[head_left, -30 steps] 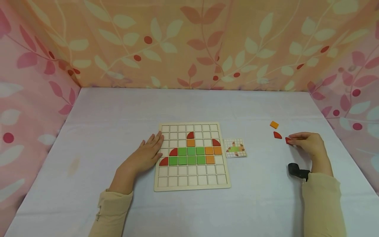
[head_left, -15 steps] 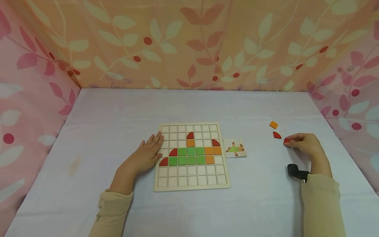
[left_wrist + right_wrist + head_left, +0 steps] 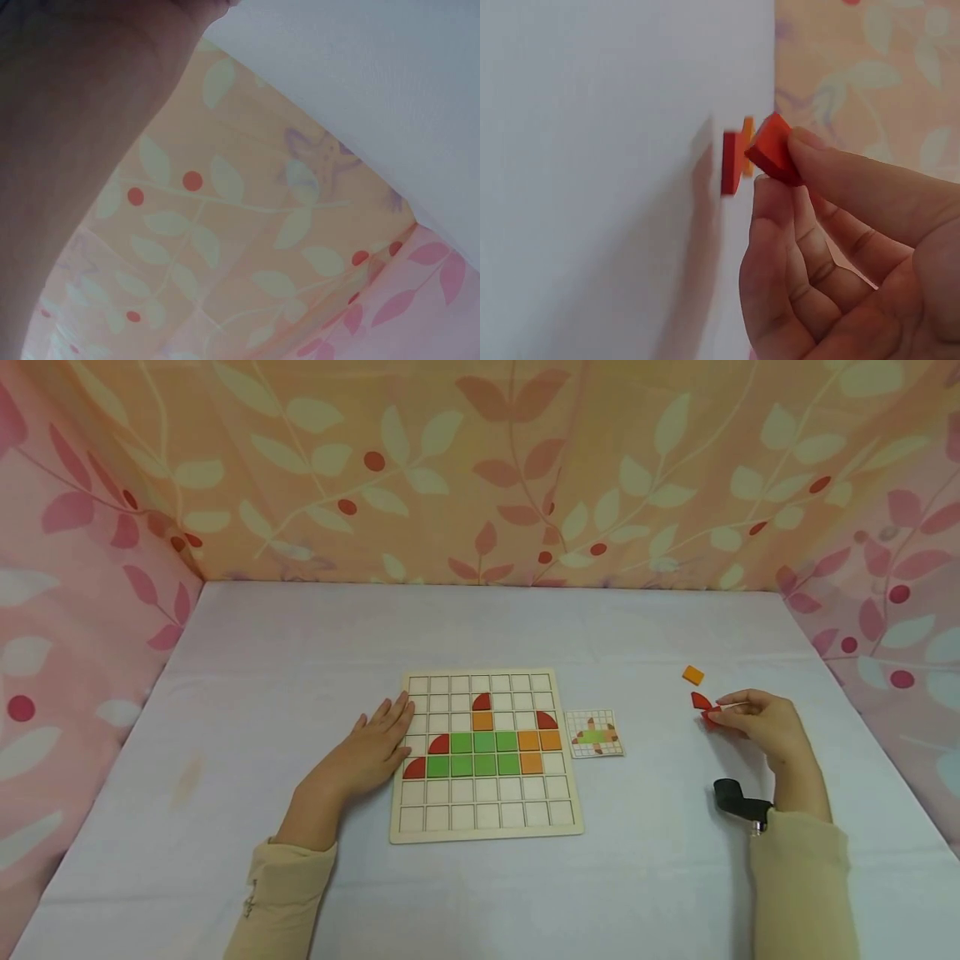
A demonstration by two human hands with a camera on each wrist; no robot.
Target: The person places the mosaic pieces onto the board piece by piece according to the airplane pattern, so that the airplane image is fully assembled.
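Between thumb and fingertips my right hand pinches a red quarter-circle tile, lifted off the cloth. Just beyond it another red quarter-circle tile lies on the table, with an orange square tile farther back. My left hand lies flat, its fingertips on the left edge of the wooden grid board. Green, orange and red tiles fill several of the board's middle squares. The left wrist view shows only the forearm, cloth and curtain; the fingers are out of that frame.
A small pattern card lies against the board's right side. A black wrist camera sticks out from the right sleeve. White cloth covers the table, and a patterned curtain stands along its back and sides.
The right hand has moved left with the pinched red tile, raising it beside the other red tile. The left hand and the board have stayed in place.
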